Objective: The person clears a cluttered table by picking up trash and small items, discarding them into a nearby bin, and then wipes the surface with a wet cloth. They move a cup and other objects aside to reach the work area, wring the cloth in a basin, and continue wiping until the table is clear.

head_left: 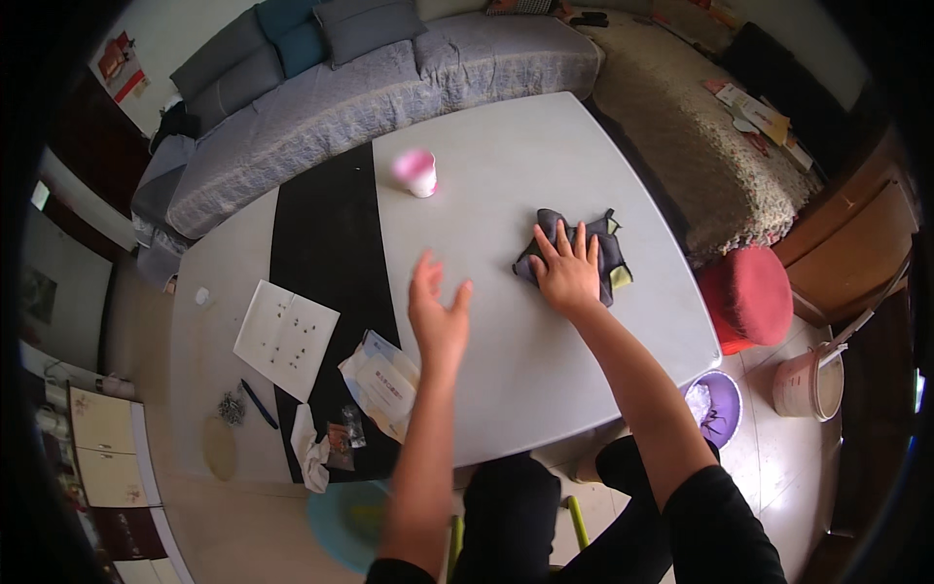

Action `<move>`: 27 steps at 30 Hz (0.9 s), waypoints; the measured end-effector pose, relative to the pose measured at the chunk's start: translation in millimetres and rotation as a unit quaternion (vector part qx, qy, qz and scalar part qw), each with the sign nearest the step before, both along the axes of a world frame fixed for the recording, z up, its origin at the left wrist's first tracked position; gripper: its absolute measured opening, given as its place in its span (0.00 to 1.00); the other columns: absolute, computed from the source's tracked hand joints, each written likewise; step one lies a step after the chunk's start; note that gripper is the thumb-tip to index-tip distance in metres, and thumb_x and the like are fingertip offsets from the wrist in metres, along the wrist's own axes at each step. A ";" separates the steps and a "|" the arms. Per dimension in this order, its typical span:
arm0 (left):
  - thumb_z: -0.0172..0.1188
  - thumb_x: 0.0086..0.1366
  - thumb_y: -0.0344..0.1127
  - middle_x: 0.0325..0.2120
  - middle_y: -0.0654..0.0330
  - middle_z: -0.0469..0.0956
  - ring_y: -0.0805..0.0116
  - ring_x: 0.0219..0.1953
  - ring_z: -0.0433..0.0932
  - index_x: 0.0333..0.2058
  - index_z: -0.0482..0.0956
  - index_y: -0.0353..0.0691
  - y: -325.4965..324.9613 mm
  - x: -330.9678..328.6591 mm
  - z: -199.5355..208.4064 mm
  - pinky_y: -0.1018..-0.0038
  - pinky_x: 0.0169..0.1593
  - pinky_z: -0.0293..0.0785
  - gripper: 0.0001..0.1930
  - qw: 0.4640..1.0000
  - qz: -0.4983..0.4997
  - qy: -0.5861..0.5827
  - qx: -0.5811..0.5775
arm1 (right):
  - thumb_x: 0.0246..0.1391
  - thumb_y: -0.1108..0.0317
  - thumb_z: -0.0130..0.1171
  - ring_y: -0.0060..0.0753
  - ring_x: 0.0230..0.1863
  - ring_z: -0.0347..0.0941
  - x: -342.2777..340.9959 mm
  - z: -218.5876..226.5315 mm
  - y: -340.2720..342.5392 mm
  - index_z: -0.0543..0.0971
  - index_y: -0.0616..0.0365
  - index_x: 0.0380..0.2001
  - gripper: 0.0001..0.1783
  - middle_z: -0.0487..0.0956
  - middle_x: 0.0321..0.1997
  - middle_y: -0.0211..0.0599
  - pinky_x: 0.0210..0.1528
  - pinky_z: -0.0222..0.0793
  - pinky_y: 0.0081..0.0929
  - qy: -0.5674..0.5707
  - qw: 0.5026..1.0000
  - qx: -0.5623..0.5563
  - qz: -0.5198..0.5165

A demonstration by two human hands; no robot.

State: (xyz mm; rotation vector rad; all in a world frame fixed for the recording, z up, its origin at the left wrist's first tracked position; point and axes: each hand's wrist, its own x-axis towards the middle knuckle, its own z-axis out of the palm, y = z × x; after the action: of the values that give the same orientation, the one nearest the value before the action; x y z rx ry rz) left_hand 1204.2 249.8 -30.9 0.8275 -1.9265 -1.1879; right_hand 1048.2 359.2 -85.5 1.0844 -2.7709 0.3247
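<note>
My right hand point(567, 274) lies flat on a crumpled dark grey cloth point(610, 255) with lime-green corners, its fingers spread on the right part of the pale table point(506, 389). The cloth sticks out around the fingers; what is under the palm is hidden. Nothing is in my left hand point(440, 316), which hovers over the middle of the table with its fingers apart, a little blurred. Beyond it, towards the far edge, a pink-and-white cup point(422, 175) is smeared at its left side; I cannot tell whether it stands upright.
Left of my left arm are a white sheet point(263, 336) with small dark bits, a pen point(259, 404), a metal scourer point(232, 408), papers point(377, 382) and a crumpled tissue point(313, 460). A purple basin point(732, 404), red stool point(747, 297) and bucket point(793, 389) stand at right.
</note>
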 end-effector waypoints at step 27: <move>0.71 0.36 0.32 0.42 0.44 0.71 0.54 0.44 0.72 0.59 0.41 0.36 -257.1 29.9 -7.4 0.68 0.49 0.67 0.55 0.981 0.108 -0.014 -0.158 | 0.53 0.55 0.47 0.48 0.63 0.46 4.1 6.5 -4.8 0.66 0.42 0.53 0.23 0.59 0.61 0.38 0.64 0.37 0.42 0.026 0.999 -0.030 0.004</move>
State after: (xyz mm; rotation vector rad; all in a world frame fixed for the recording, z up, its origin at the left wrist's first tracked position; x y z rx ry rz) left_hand 1234.1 -7.3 -38.3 0.8575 -1.9267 -0.7213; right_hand 1052.3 354.4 -79.0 1.0746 -2.6932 0.3730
